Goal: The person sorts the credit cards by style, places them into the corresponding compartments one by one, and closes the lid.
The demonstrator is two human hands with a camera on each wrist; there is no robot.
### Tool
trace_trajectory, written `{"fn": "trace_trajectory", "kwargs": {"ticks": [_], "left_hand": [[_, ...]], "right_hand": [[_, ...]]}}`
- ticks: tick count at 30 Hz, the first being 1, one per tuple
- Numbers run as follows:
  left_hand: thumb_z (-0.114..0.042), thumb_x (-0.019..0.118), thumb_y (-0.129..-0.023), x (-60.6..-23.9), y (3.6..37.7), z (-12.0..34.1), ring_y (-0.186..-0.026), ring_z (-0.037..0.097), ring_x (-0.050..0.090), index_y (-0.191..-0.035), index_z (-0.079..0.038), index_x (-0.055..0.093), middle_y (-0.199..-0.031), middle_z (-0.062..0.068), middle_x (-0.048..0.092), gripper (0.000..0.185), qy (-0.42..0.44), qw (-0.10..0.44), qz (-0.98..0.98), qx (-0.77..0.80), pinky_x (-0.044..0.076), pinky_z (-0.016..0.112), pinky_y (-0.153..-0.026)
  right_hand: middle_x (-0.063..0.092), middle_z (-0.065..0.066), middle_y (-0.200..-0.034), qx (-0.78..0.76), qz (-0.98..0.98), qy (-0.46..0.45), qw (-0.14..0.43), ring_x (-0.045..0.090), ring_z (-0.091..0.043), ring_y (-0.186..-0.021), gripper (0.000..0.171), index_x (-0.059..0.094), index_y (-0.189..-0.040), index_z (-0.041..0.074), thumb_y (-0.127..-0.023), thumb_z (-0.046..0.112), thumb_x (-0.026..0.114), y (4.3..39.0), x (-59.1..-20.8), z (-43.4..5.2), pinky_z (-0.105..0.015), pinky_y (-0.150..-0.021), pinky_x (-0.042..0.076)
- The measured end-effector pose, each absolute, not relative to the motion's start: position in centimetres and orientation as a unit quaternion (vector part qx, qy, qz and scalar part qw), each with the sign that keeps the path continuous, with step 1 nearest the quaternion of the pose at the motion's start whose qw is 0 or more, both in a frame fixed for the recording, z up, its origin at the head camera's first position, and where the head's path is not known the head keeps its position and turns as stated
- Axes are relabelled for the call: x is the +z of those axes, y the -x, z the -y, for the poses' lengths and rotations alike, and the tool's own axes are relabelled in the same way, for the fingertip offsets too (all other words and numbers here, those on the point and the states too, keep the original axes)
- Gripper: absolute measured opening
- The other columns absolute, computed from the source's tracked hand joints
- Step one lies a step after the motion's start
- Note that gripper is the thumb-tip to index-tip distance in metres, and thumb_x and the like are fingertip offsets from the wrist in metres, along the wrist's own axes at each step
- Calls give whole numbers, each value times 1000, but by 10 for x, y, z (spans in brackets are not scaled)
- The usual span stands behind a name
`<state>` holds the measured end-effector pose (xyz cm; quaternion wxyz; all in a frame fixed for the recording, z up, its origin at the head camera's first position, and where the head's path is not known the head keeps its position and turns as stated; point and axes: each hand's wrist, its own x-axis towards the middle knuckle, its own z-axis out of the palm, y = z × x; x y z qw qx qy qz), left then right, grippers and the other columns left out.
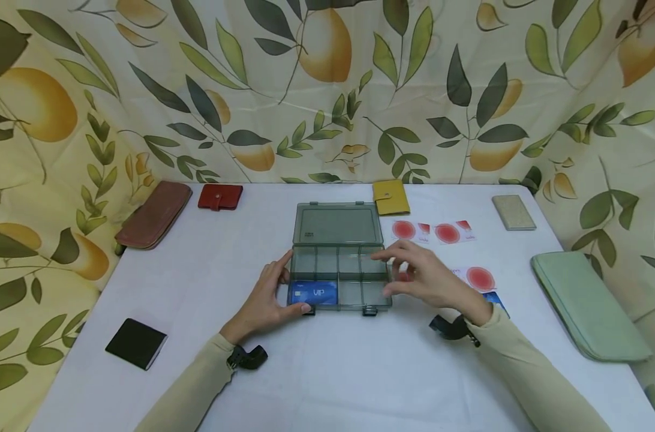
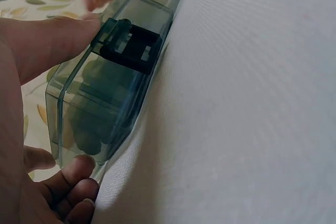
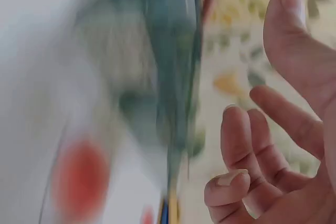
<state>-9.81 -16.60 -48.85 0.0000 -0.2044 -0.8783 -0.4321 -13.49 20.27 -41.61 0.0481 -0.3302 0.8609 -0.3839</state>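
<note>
The left hand (image 1: 265, 300) rests against the left end of the smoky grey see-through plastic compartment box (image 1: 338, 259), its fingers (image 1: 282, 268) fairly wide: the forefinger lies along the left wall and the thumb presses the front edge just beside a black latch (image 2: 131, 50), so the box end sits between thumb and fingers. The left wrist view shows the thumb flat against the front wall by that latch and the other fingers curled loosely at the corner. The box stands open on the white-clothed bench (image 1: 327, 372), its lid laid flat on the far side of the fingers, its long axis running left to right across the bench. In the front left compartment, right next to the left thumb, lies a blue card marked VIP (image 1: 314, 293), flat, its long side parallel to the box; the other compartments appear to hold nothing. The right hand (image 1: 430, 279) hovers over the right end of the box, its fingers (image 1: 384, 255) spread and relaxed, gripping nothing; whether they touch the box rim I cannot tell, as the right wrist view is blurred. Beyond and to the right of these fingers lie white cards with red discs (image 1: 432, 232), and a blue card (image 1: 495, 300) shows just behind the right wrist.
</note>
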Motion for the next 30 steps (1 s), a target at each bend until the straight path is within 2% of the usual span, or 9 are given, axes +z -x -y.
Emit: {"fn": "trace_trajectory", "kwargs": {"ticks": [7, 15, 18, 22, 26, 30], "left_hand": [[-41, 88, -79, -489, 97, 167, -105, 21, 42, -167, -5, 28, -109, 8, 51, 112, 200, 0, 880, -432, 39, 38, -88], [-45, 86, -81, -487, 97, 167, -104, 22, 42, -166, -3, 28, -109, 8, 51, 112, 208, 9, 877, -434, 39, 38, -88], [-43, 87, -81, -487, 97, 167, -105, 22, 42, -167, -3, 28, -110, 7, 51, 112, 205, 7, 878, -433, 39, 38, -88], [-40, 88, -80, -487, 96, 166, -106, 22, 42, -167, -3, 28, -111, 8, 51, 111, 202, 3, 878, -433, 39, 39, -90], [-38, 88, -80, -487, 97, 165, -106, 22, 43, -167, -4, 28, -111, 7, 51, 111, 202, 2, 879, -432, 39, 39, -90], [-39, 88, -80, -487, 97, 164, -106, 22, 43, -167, -5, 28, -111, 7, 51, 111, 199, 2, 881, -428, 39, 39, -90]], "right_hand": [[73, -7, -119, -355, -899, 255, 15, 62, -9, -94, 67, 73, -131, 18, -70, 13, 100, 125, -410, -293, -26, -75, 53], [71, -7, -115, -282, -940, 190, 16, 53, 5, -96, 65, 75, -127, 14, -68, 20, 101, 112, -423, -365, -22, -72, 48], [70, -7, -113, -263, -948, 181, 13, 50, 6, -95, 65, 76, -124, 12, -66, 24, 103, 109, -429, -380, -22, -70, 47], [69, -5, -111, -253, -951, 179, 13, 50, 0, -94, 64, 78, -118, 12, -62, 28, 104, 105, -436, -392, -23, -68, 44], [68, -5, -112, -225, -958, 178, 21, 49, -1, -95, 65, 80, -115, 16, -58, 38, 104, 102, -443, -398, -24, -72, 46], [67, -7, -113, -211, -960, 182, 24, 49, -7, -97, 61, 80, -111, 18, -58, 38, 104, 100, -447, -397, -23, -77, 50]]}}
